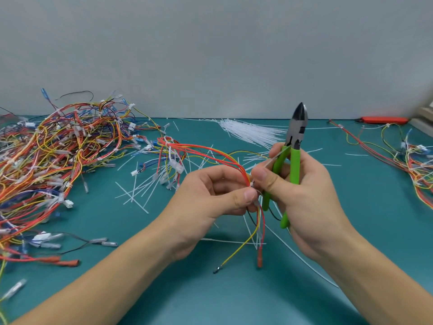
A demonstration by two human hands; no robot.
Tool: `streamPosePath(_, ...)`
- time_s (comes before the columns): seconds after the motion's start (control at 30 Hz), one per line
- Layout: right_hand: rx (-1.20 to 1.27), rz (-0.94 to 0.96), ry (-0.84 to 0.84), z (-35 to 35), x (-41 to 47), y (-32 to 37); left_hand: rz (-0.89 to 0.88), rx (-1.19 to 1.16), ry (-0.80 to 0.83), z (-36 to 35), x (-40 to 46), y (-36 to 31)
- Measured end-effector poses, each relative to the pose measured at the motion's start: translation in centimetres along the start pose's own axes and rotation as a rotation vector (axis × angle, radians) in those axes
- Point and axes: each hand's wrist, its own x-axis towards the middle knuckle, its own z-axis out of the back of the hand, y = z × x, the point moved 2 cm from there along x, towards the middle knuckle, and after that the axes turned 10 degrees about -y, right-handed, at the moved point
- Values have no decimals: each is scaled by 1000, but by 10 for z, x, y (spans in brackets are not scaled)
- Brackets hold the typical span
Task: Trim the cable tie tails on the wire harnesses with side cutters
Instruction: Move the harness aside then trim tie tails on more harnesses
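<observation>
My left hand pinches a red, yellow and white wire harness at a small white cable tie just above the green table. My right hand grips the green-handled side cutters, jaws pointing up and closed. Its thumb and forefinger also pinch the tie's thin white tail, which runs up toward the cutter handles. The harness's loose ends hang down below my hands, one with a red terminal.
A big tangle of harnesses covers the left of the green mat. A bundle of unused white cable ties lies at the back, cut tails scatter mid-table, more harnesses lie right, and an orange tool far right.
</observation>
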Motion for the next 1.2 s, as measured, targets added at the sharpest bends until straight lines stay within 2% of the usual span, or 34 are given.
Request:
streamPosePath(0.13,19,-84,-1,1,1,-3,-19,4,-33,2,1,1)
streamPosePath(0.4,-41,-52,-21,2,2,-7,-41,21,-87,3,2,3)
streamPosePath(0.5,-128,-41,-23,3,2,-7,-74,62,-114,4,3,3)
streamPosePath(0.7,-371,-127,11,9,10,-4,-64,7,-245,19,14,0)
streamPosePath(0.77,-416,-102,20,9,10,-4,-87,-10,-277,22,16,-3)
streamPosePath(0.83,-424,-73,-1,10,11,-4,-97,-25,-290,24,17,-3)
streamPosePath(0.9,-398,-122,-31,11,12,-6,-110,-15,-290,26,18,-2)
streamPosePath(1.03,-149,-280,-170,17,18,-4,-97,5,-323,32,21,-2)
streamPosePath(1.1,-181,-262,-239,26,24,1,-67,-28,-337,35,22,-3)
streamPosePath(1.2,-326,-278,-138,36,31,5,-41,-92,-340,39,24,-5)
